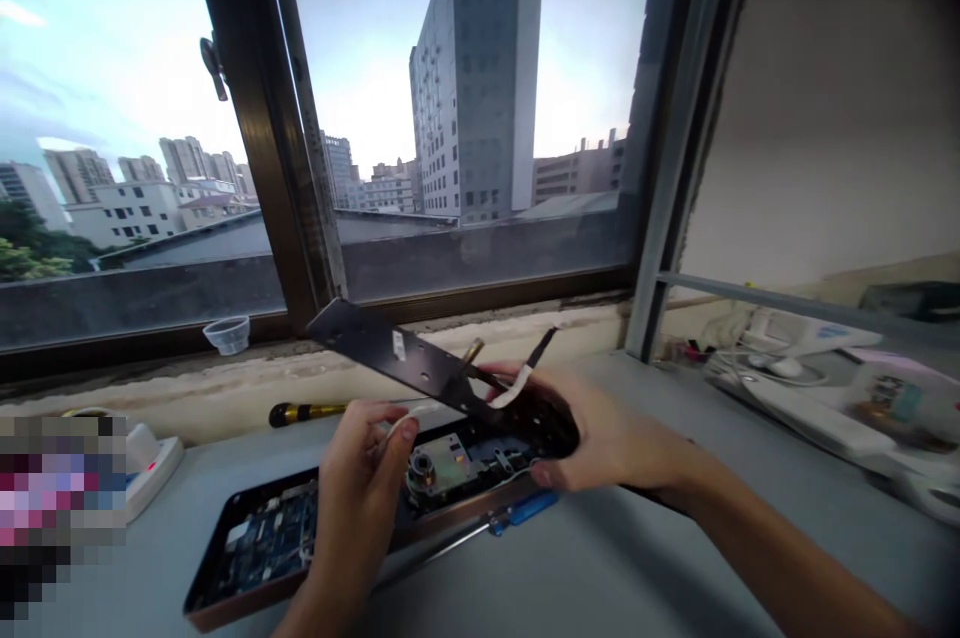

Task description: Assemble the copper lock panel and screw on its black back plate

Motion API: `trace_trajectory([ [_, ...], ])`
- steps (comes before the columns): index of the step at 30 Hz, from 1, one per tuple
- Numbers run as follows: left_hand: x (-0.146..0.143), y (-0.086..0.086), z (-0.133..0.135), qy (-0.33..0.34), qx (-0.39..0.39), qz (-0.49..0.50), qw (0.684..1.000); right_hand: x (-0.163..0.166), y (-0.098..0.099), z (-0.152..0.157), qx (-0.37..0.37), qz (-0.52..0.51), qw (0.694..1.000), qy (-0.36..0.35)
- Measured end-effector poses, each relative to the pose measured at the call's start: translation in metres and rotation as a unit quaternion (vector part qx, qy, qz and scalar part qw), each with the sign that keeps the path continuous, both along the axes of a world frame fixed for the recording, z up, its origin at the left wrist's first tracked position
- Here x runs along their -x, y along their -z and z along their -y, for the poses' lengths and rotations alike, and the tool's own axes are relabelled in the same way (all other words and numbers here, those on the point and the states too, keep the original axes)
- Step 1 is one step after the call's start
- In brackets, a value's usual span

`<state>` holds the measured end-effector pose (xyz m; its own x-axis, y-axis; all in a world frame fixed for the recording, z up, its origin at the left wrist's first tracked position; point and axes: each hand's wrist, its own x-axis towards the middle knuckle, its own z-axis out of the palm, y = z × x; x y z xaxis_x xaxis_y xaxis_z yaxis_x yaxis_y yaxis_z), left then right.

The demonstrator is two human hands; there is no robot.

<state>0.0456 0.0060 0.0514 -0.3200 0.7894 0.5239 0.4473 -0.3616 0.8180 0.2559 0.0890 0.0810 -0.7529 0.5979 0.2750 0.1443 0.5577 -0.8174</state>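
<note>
A long, narrow electronic device (pixel 247 598) lies open on the grey table, its blue circuit board (pixel 277 538) and a silver mechanism with a round part (pixel 424 468) exposed. Above it, a black perforated panel (pixel 367 343) is tilted up to the left. My left hand (pixel 364 478) is over the device's middle, thumb and forefinger pinching what looks like a thin white cable. Wrapped around the device's right end is my right hand (pixel 592 428), closed, beside a white flat strip with a dark tip (pixel 517 388). Its far fingers are partly hidden.
A screwdriver with a blue handle (pixel 532 508) lies along the device's near side. Behind are a gold-and-black screwdriver (pixel 307 413) and a small clear cup (pixel 227 336) on the sill. A white power strip (pixel 161 473) is left; a metal shelf with cluttered items (pixel 817 398) stands right.
</note>
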Motion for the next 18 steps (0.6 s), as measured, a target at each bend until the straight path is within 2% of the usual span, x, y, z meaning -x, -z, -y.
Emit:
trace_trajectory([
  [2,0.002,-0.001,0.002,-0.002,0.008,-0.059,0.998,0.015,-0.006,0.0,-0.029,0.033,0.999,-0.008],
  [4,0.008,-0.001,0.006,-0.03,0.023,-0.169,0.985,0.03,-0.011,0.001,-0.053,0.06,0.996,-0.03],
  [7,0.024,0.0,0.022,-0.085,0.046,-0.327,0.94,0.047,-0.014,0.001,-0.082,0.082,0.992,-0.055],
  [9,0.039,-0.001,0.036,-0.087,0.028,-0.385,0.918,0.054,-0.013,-0.001,-0.096,0.098,0.99,-0.043],
  [11,0.057,-0.006,0.051,-0.077,-0.005,-0.402,0.912,0.058,-0.013,-0.003,-0.099,0.12,0.987,-0.029],
  [15,0.095,-0.018,0.073,-0.152,-0.094,-0.36,0.916,0.061,-0.016,-0.003,-0.098,0.149,0.982,-0.054],
  [18,0.113,-0.015,0.077,-0.175,-0.115,-0.342,0.916,0.061,-0.021,0.0,-0.11,0.159,0.978,-0.071],
])
